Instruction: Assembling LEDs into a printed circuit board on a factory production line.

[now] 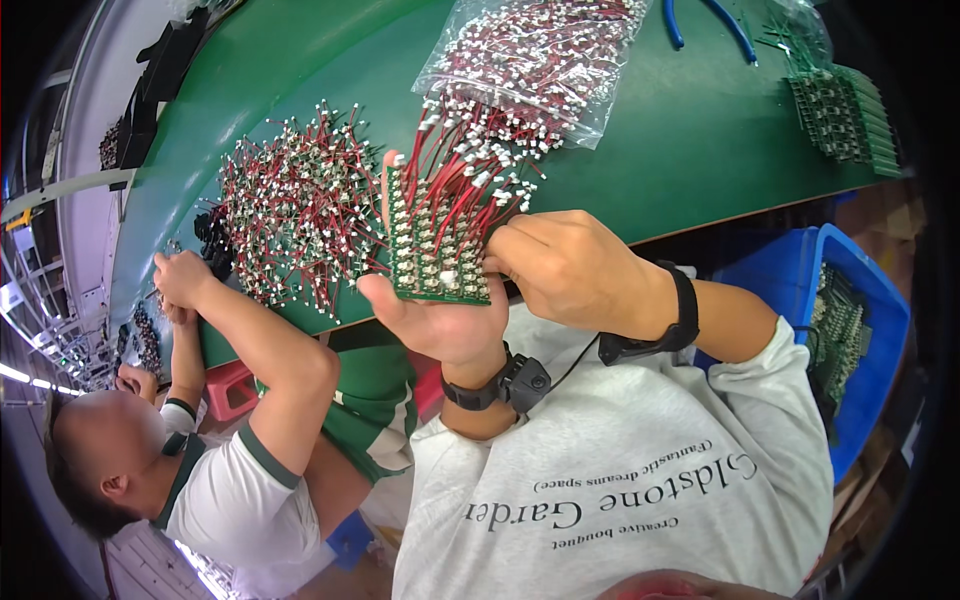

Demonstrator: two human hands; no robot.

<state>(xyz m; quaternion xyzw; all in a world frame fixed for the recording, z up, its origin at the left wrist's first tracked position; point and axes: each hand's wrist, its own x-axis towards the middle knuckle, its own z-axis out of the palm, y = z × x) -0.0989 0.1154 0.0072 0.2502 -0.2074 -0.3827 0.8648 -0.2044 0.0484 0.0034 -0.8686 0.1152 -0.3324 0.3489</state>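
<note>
My left hand (440,325) lies palm up under a green circuit board panel (430,265), holding it, thumb out at the left side. Rows of small metal-coloured parts cover the panel. Red wires with white plugs (470,190) rise over its far right part; which are fixed to it I cannot tell. At the panel's right edge my right hand (565,265) is closed, fingertips pinched together; what is between them is hidden. Just beyond is a clear plastic bag (600,110) full of such wires. A heap of wired small boards (300,205) lies to the left.
A green table (690,150) carries blue-handled pliers (735,30) and stacked green panels (845,120) at the far right. A blue bin (870,400) with boards stands by my right elbow. At left, a co-worker (240,480) handles small parts, one arm close to the heap.
</note>
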